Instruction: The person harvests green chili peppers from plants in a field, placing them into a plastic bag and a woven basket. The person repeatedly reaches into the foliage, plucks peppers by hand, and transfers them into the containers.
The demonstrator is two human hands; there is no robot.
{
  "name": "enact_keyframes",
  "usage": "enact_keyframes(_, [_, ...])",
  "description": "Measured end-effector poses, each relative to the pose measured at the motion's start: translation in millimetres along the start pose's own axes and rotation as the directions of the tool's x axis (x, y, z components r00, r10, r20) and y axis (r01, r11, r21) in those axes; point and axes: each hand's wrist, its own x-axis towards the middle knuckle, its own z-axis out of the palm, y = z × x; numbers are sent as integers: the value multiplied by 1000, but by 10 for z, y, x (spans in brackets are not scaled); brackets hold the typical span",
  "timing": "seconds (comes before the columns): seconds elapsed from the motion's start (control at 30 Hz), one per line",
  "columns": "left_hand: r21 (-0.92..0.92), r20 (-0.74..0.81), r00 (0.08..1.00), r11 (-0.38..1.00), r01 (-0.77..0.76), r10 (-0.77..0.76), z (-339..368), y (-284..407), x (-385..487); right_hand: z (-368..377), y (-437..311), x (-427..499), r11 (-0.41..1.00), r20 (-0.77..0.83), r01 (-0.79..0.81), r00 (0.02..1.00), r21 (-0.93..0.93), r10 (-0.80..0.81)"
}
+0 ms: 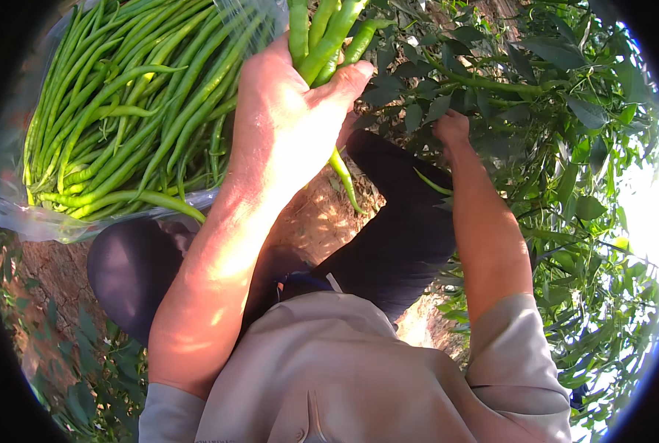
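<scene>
Several long green chili peppers (329, 41) are gripped in my left hand (302, 88), at the top middle of the head view; one curved pepper tip (347, 180) hangs below the palm. To the left of that hand lies a large pile of green chili peppers (135, 105) in a clear plastic bag (85, 224). My right hand (451, 128) reaches among the leaves of a pepper plant (473, 77), and foliage hides its fingers, so whether it holds anything does not show. A green pepper (433, 181) is near the right wrist, against the dark trouser leg.
Dense leafy plants (573, 266) rise along the right side, with bright sunlight behind them. My knees, in dark trousers (412, 221), are bent over dry brown soil (318, 221). More low plants (94, 382) grow at the lower left.
</scene>
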Motion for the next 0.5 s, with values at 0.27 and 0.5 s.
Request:
enact_keyframes(0.27, [-24,-12,987,987,158,-158,6,-125,-89,-434,889,1509,996,-101,84,992,25,-81])
enact_keyframes(0.5, [107,-70,970,965,239,-232,129,-181,-71,-514,619,1607,950,-202,55,979,307,9])
